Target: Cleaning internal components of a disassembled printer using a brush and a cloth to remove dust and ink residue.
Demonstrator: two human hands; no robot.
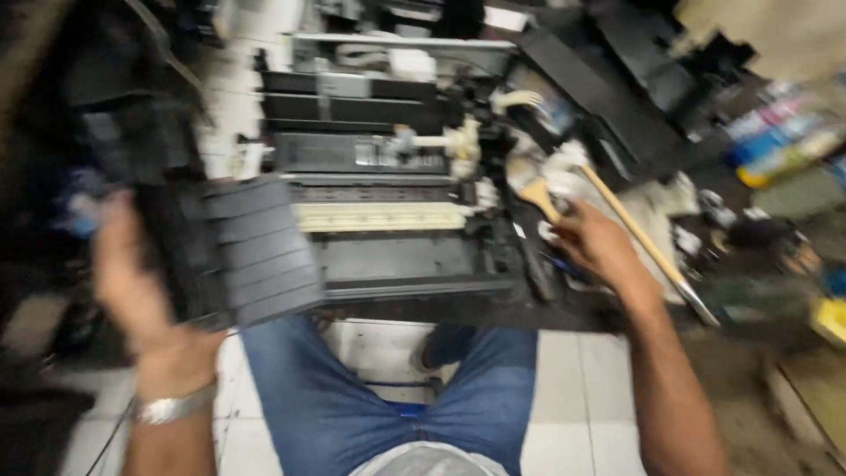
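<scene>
Black ribbed panel [251, 251] in left hand [132, 282]

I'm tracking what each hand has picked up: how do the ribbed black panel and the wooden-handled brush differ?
The ribbed black panel is broad, flat and dark plastic; the wooden-handled brush is small, narrow and pale. The left hand holds the panel lifted at the opened printer's left side; the right hand grips the brush at its right edge. Both are motion-blurred.
</scene>
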